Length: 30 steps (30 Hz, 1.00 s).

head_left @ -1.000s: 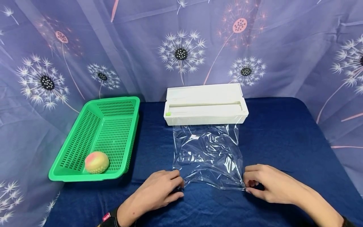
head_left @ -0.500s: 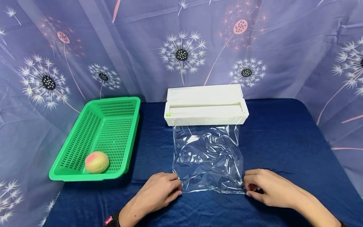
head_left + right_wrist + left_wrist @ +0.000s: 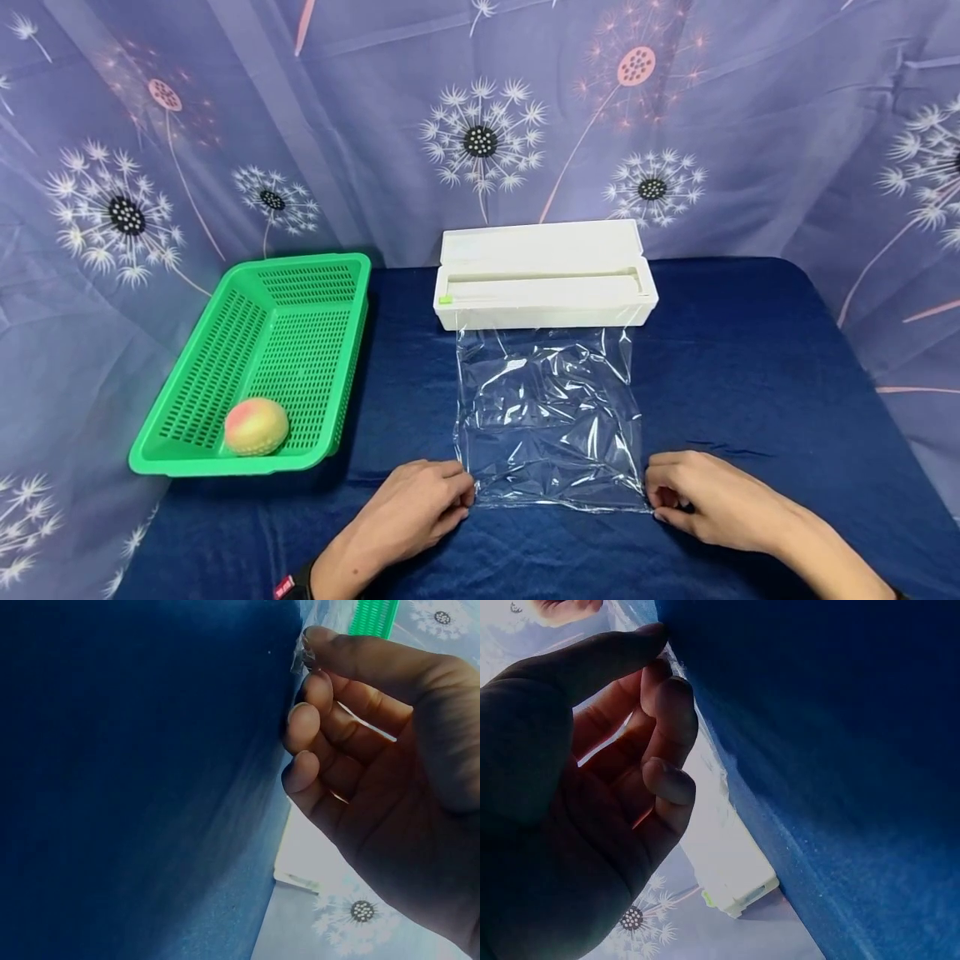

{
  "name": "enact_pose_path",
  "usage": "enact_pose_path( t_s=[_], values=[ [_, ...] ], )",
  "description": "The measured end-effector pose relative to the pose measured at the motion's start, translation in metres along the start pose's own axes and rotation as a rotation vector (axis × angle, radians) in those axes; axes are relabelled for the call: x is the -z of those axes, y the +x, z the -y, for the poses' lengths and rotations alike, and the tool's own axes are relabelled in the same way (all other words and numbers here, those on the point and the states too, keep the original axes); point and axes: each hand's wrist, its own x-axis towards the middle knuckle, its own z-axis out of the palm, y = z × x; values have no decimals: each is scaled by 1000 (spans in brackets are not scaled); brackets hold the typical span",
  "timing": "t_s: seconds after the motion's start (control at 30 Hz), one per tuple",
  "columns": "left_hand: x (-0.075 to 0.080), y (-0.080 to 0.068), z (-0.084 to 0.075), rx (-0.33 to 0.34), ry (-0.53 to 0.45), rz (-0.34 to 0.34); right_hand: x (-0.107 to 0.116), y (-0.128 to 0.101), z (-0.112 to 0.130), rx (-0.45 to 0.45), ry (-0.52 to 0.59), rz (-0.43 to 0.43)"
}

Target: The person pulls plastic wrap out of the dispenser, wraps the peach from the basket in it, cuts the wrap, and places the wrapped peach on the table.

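Note:
A sheet of clear plastic wrap [image 3: 551,425] stretches from the front of an open white dispenser box [image 3: 546,315] toward the person, low over the dark blue cloth. My left hand [image 3: 420,508] pinches the sheet's near left corner between thumb and fingers. At the near right corner my right hand [image 3: 712,500] pinches the film too; a crumpled bit of plastic shows at its thumb tip in the right wrist view. The other fingers of both hands are curled. The box's lid [image 3: 540,246] is tipped back, and a small green slider [image 3: 446,299] sits at its left end.
A green plastic basket [image 3: 348,367] stands at the left on the blue cloth [image 3: 750,358], with a peach-like round object [image 3: 257,427] in its near end. A patterned purple curtain [image 3: 375,108] hangs behind the table.
Both hands have come slightly toward the person, the left also a little leftward. The film's near edge is now straighter and flatter between them. Box and basket have stayed put.

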Motion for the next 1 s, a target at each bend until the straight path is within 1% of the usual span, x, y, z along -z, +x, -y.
enact_pose_path(
  t_s=[0.13,0.27,0.43,0.57,0.67,0.83,1.0],
  values=[
    [1,0,0,5,-2,-10,1,1,0,-8,15,12],
    [2,-1,0,24,-18,4,1,0,1,-39,41,29],
    [1,-2,0,44,-28,-2,-1,-1,4,-68,68,11],
    [-1,-3,1,43,-30,-24,-3,0,4,-55,57,-16],
    [-2,-5,1,43,-33,-37,-4,0,4,-49,54,-19],
    [-3,-7,1,49,-21,-39,-5,-2,3,-53,78,-4],
    [-3,-7,2,71,-9,-36,-3,-2,4,-49,87,-7]
  ],
)
